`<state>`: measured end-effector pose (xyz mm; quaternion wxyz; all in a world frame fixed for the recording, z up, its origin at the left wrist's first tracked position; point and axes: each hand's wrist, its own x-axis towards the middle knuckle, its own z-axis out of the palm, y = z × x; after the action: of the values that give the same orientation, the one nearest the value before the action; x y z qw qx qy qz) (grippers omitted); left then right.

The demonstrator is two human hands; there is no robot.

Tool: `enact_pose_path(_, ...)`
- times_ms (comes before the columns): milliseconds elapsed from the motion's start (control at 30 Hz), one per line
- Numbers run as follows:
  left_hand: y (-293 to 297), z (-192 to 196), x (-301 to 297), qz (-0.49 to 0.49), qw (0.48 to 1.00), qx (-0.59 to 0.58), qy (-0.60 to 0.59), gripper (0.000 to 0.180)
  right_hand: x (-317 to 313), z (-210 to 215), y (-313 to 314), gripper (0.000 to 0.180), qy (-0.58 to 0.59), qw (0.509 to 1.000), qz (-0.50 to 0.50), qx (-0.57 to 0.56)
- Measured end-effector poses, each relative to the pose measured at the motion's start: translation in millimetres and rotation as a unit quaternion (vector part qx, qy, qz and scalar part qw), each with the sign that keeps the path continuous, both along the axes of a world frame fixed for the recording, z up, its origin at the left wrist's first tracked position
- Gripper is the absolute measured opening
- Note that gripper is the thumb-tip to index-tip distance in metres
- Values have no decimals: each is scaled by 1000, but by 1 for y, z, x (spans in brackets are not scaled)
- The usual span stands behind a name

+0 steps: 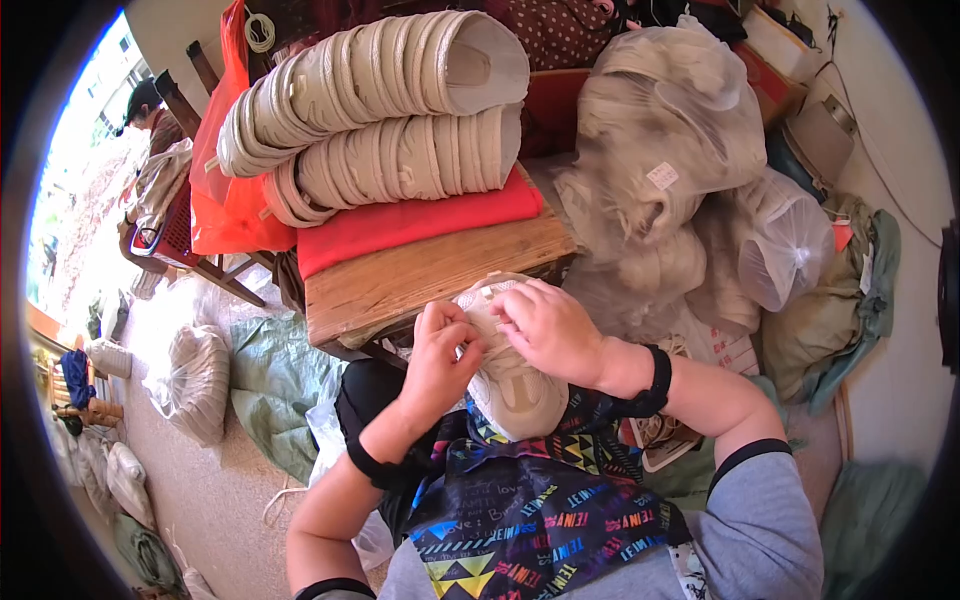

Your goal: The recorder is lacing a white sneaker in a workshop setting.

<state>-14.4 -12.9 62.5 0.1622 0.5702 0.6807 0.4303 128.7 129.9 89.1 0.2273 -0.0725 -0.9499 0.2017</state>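
Observation:
A beige shoe upper rests on my lap, its toe end toward me and its far end near the edge of a wooden bench. My left hand is closed at the upper's left side, fingers curled, with a small shiny spot by one finger. From the right, my right hand bends over the upper's middle, its fingertips pinched near the lacing area. Whether a thread or lace runs between the fingertips is too small to tell. Below the upper, a dark patterned apron covers my front.
On the bench, two nested rows of beige shoe uppers lie on folded red cloth. Filled plastic bags crowd the right. A red bag hangs at left, above green sheeting on the floor. Another person sits far left.

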Motion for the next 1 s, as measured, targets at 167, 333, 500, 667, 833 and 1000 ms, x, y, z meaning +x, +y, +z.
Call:
enact_pose_path(167,-15,48,19,-64,933,15,-353,15,-12,-7,-3,21,-20,994,53,92)
enact_pose_path(333,-38,52,9,-28,930,-65,-360,15,-31,-1,0,15,-71,995,53,56)
enact_pose_path(500,-38,17,16,67,904,13,-423,12,-54,27,9,15,54,921,8,-385)
enact_pose_path(667,-37,27,21,48,910,-11,-413,11,-39,18,16,18,-66,991,50,-101)
enact_pose_path(833,-48,30,31,25,933,-15,-359,7,-25,-7,9,13,-54,995,60,65)
enact_pose_path(1000,-63,45,40,42,975,-63,-211,2,-41,3,17,10,-55,968,84,-231)
